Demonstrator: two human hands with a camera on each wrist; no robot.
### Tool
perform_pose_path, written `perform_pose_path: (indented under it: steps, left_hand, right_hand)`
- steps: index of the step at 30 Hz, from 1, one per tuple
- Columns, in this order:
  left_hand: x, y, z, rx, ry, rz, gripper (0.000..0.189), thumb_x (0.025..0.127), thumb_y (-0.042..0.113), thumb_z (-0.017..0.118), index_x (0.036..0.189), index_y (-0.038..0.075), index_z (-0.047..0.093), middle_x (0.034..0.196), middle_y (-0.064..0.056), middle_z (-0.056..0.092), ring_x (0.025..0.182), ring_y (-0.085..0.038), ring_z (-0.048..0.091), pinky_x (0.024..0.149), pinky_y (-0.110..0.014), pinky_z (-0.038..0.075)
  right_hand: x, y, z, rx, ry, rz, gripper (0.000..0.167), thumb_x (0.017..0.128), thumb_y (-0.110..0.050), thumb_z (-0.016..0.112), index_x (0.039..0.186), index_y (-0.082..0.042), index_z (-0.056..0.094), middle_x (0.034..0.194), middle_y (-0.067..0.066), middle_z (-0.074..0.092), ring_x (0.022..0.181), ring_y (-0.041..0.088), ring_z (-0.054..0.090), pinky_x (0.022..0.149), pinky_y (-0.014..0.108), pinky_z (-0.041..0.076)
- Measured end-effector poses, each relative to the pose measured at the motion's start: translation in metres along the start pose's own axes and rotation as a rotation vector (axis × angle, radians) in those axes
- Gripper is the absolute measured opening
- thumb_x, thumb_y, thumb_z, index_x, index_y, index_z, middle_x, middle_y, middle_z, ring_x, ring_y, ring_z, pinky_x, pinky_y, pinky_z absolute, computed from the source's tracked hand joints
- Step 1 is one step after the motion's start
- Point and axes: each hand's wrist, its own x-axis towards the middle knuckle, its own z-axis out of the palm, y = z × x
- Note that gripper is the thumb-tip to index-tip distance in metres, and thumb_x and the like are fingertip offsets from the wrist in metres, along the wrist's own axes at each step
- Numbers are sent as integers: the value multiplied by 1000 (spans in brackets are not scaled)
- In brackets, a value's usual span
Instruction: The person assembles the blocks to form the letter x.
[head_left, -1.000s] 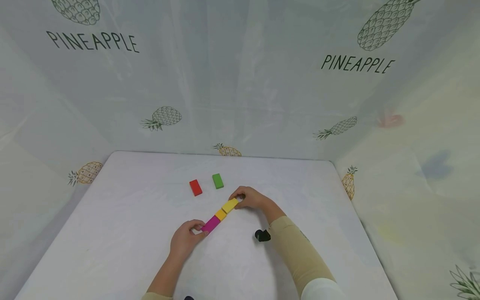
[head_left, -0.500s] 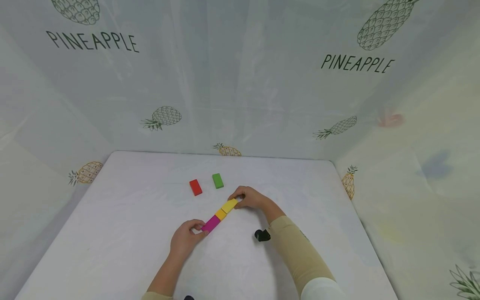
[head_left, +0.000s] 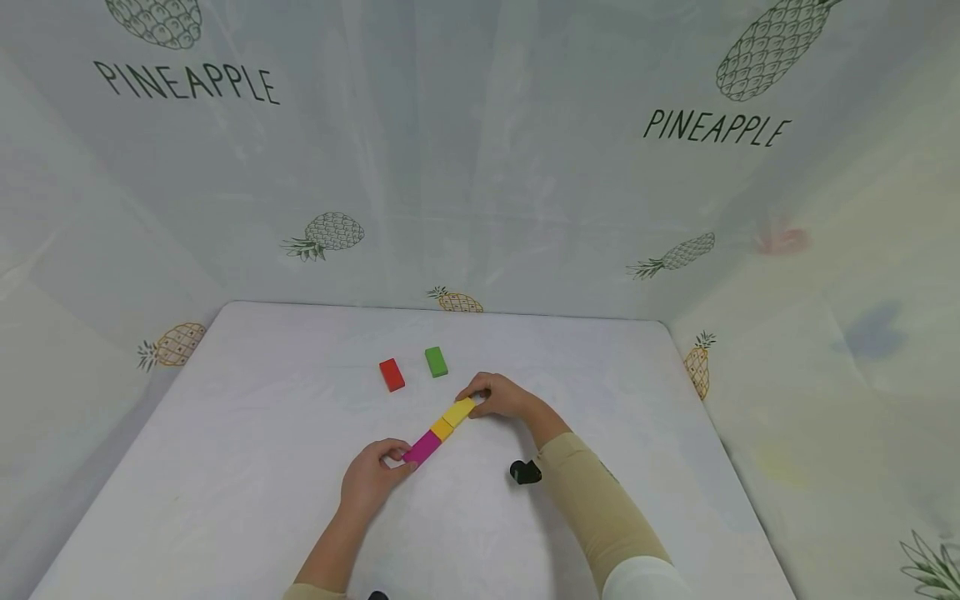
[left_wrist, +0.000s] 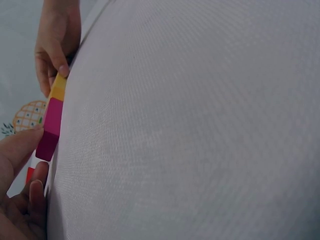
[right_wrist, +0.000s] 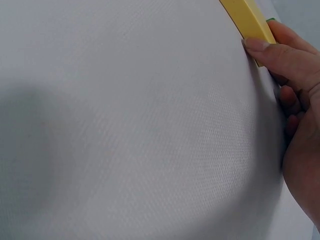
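Three blocks lie end to end in a slanting row on the table: a magenta block (head_left: 422, 448), a short orange-yellow block (head_left: 442, 429) and a yellow block (head_left: 459, 411). At the near left end, my left hand (head_left: 368, 477) pinches the magenta block, thumb on one side and fingers on the other. My right hand (head_left: 501, 395) pinches the far end of the yellow block. In the right wrist view, the thumb presses the near side of that yellow block (right_wrist: 250, 22), while the fingers behind it are partly hidden.
A red block (head_left: 392, 375) and a green block (head_left: 437, 362) lie apart, beyond the row. The white table (head_left: 300, 367) ends at a curtain printed with pineapples (head_left: 334, 231). A small black object (head_left: 525, 472) shows beside the right sleeve.
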Motion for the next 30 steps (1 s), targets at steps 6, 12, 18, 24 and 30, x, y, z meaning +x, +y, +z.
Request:
perform_pose_path:
  steps: [6,12,18,24,30]
  left_hand:
    - [0,0,-1,3,0,7,23,80,19,81,101,18,72,87,4,60,72,-17,49,60,-30,42]
    - [1,-2,1,6,2,13,23,80,19,81,101,18,72,87,4,60,72,-16,49,60,-30,42]
    - [1,-2,1,9,0,12,23,80,19,81,101,18,72,87,4,60,72,-17,49,61,-30,42]
    - [1,-2,1,9,-1,12,23,79,19,81,101,18,72,87,4,60,72,-16,49,60,-30,42]
    - [2,-3,2,12,9,9,24,79,20,82,100,20,72,86,5,60,72,-16,49,60,-29,42]
  right_hand:
    - [-1,0,-1,-4,1,-8,32,81,-7,79,110,-21,75,103,-10,61,98,13,52,87,26,46]
    - [-1,2,-1,-16,2,-22,33,80,-8,80,110,-22,75,102,-11,61,97,12,52,87,26,46]
    - [-1,2,-1,-15,0,-37,33,80,-8,80,110,-21,75,103,-11,62,97,12,51,87,27,46]
    - [-1,3,0,-11,0,-33,33,81,-8,80,110,-22,75,103,-11,62,98,12,51,87,26,46]
    - [-1,3,-1,-5,-1,-31,33,80,-7,80,110,-20,75,103,-10,61,97,13,51,85,25,47]
